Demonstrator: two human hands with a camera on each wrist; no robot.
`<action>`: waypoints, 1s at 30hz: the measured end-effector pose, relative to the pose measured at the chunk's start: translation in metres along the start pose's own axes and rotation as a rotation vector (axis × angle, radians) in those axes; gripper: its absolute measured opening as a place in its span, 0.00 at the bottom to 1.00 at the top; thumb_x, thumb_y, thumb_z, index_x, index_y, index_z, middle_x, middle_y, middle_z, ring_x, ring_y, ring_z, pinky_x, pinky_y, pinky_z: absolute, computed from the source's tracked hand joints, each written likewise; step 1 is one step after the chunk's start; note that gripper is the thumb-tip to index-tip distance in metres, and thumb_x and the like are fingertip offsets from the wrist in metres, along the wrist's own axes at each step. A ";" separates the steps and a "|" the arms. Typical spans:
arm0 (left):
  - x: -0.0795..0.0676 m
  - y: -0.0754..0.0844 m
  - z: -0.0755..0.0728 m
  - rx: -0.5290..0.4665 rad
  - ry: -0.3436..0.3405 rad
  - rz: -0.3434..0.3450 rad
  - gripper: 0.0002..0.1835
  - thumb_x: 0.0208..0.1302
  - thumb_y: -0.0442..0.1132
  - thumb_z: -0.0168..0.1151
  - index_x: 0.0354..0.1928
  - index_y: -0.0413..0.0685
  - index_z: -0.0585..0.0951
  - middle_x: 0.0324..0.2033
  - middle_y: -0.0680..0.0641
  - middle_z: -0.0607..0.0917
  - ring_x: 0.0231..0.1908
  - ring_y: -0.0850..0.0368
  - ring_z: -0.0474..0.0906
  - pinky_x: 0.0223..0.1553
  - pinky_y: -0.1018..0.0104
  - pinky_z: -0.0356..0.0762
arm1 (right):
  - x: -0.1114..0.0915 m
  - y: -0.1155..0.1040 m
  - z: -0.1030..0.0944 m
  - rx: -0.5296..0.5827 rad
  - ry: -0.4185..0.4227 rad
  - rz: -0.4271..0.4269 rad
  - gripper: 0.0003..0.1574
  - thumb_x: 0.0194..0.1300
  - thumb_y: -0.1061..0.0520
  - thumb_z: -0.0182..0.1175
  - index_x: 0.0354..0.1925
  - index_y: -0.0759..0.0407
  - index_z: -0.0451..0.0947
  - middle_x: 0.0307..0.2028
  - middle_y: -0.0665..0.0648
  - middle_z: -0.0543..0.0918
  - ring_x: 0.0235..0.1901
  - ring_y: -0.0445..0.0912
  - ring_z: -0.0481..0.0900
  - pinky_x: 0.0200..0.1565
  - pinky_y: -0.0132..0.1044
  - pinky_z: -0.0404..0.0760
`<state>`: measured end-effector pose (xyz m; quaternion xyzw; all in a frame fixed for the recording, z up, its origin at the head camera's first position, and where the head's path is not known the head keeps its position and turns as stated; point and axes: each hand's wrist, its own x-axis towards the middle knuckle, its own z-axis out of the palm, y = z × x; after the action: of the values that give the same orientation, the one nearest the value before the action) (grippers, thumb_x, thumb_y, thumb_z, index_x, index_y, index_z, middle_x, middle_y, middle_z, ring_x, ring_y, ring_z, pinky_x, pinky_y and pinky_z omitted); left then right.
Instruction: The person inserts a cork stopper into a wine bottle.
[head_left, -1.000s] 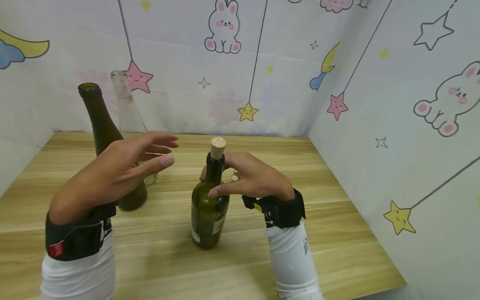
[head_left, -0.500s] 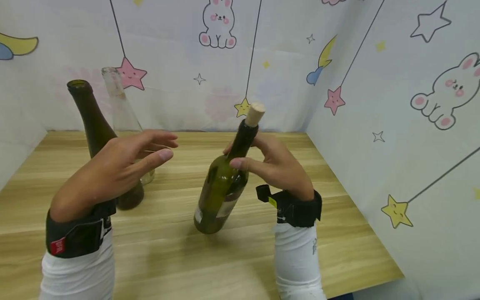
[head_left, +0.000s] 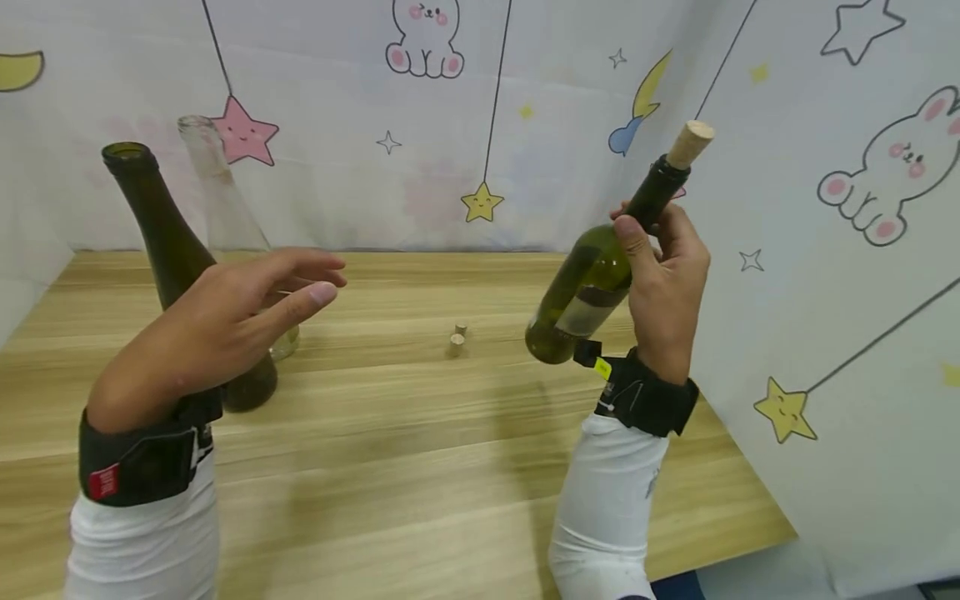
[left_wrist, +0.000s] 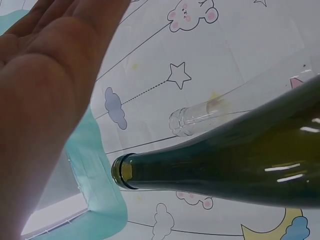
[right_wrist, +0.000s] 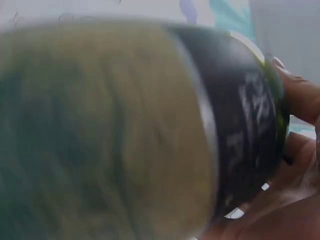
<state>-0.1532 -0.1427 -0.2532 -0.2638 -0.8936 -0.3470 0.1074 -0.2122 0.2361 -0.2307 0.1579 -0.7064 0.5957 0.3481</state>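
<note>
My right hand [head_left: 667,275] grips a green wine bottle [head_left: 592,279] by its neck and shoulder, holding it tilted over the table's right side. A cork [head_left: 690,145] sticks out of that bottle's mouth. In the right wrist view the bottle's label [right_wrist: 240,115] is close and blurred, with fingers curled past it. My left hand [head_left: 225,321] hovers with relaxed fingers and holds nothing. Behind it stands a taller dark green bottle [head_left: 161,225], uncorked, partly hidden by the hand. A clear glass bottle [head_left: 225,196], also without a cork, is just beyond.
Two small corks [head_left: 457,342] stand on the wooden table [head_left: 375,467] near its middle. A patterned cloth wall [head_left: 337,125] rises along the back, and another [head_left: 862,333] runs along the right edge.
My right hand has lifted the corked bottle off the table, carrying it up and right while tilting it. The two small corks now show fully. My left hand barely moves.
</note>
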 end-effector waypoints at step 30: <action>-0.005 -0.015 -0.010 -0.019 0.106 -0.078 0.18 0.76 0.44 0.54 0.65 0.57 0.75 0.52 0.45 0.86 0.53 0.55 0.83 0.57 0.55 0.76 | 0.027 0.125 -0.064 -0.290 0.524 0.205 0.14 0.68 0.52 0.65 0.47 0.59 0.83 0.37 0.44 0.79 0.43 0.38 0.75 0.47 0.33 0.69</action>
<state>-0.1570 -0.1607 -0.2564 -0.2112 -0.8929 -0.3728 0.1386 -0.2916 0.3326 -0.3012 -0.1242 -0.6825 0.5412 0.4752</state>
